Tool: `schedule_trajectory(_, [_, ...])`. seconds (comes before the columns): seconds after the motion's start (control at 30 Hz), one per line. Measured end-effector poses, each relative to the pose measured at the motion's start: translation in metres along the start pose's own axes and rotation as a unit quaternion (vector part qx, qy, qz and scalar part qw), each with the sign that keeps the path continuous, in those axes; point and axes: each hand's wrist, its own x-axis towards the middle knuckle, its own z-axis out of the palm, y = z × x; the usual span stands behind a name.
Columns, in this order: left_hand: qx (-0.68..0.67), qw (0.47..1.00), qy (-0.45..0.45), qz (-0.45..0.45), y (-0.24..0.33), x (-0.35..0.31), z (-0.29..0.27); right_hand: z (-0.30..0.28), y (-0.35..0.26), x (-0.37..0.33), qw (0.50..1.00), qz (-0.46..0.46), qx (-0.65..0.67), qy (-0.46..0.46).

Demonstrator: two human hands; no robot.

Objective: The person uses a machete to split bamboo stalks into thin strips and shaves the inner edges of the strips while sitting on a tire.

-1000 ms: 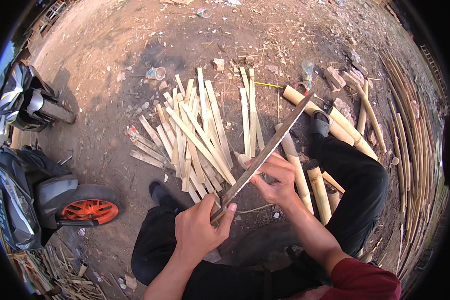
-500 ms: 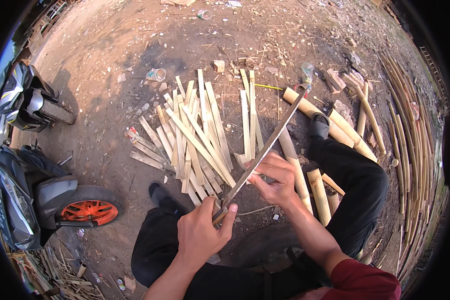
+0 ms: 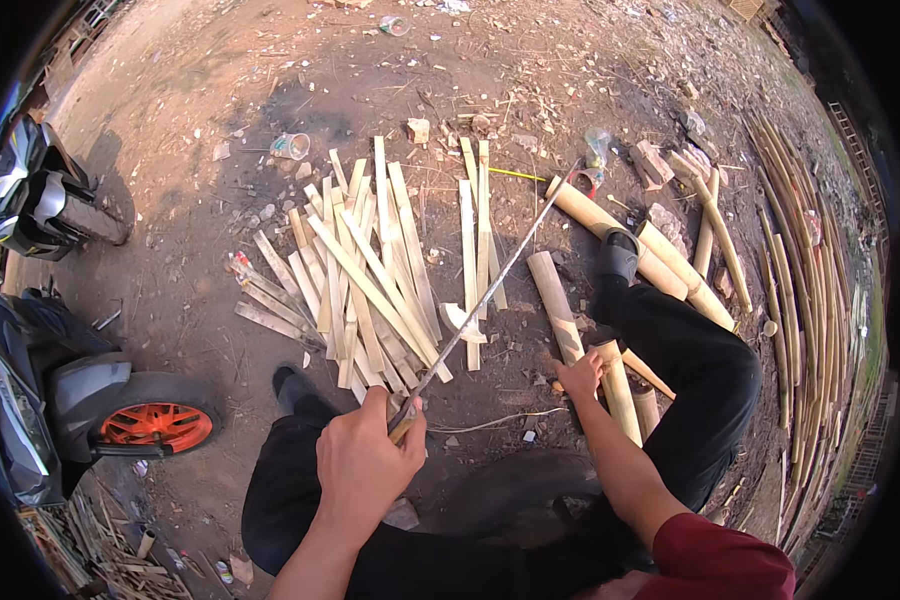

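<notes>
My left hand (image 3: pixel 365 450) is closed around the handle of a machete (image 3: pixel 490 290). Its long thin blade slants up and away to the right, seen nearly edge-on. My right hand (image 3: pixel 578 376) is stretched out, fingers apart, at the upper end of a short bamboo section (image 3: pixel 618 395); whether it touches it I cannot tell. Left of that hand lies a longer bamboo tube (image 3: pixel 555 305). A pale curved bamboo piece (image 3: pixel 460 321) shows beside the blade, over a few narrow slats (image 3: pixel 468 260). A loose heap of split bamboo slats (image 3: pixel 370 285) spreads out beyond my left hand.
Thick bamboo poles (image 3: pixel 685 275) lie by my right foot. Many long thin poles (image 3: pixel 805 300) line the right side. Two motorcycles stand at the left, one with an orange-rimmed wheel (image 3: pixel 160 425). Bricks (image 3: pixel 652 165) and plastic cups (image 3: pixel 290 146) are scattered on the dirt.
My right hand has left the blade and moved right to the short bamboo section. The pale curved piece now shows apart from my hand. The machete's blade has turned edge-on.
</notes>
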Motion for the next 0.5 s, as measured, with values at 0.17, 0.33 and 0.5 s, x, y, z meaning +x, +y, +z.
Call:
schedule_trajectory(0.17, [-0.043,0.999,0.000,-0.030,-0.006,-0.002,0.002,0.037,0.096,-0.042,0.978,0.086,-0.159,-0.107])
schedule_trajectory(0.33, [-0.076,0.997,-0.021,-0.022,-0.002,0.004,0.013,0.035,0.119,-0.008,0.980,0.043,-0.156,-0.112])
schedule_trajectory(0.5, [-0.056,0.998,-0.023,-0.032,0.002,0.009,0.011,0.039,0.085,-0.030,0.980,0.058,0.103,-0.161])
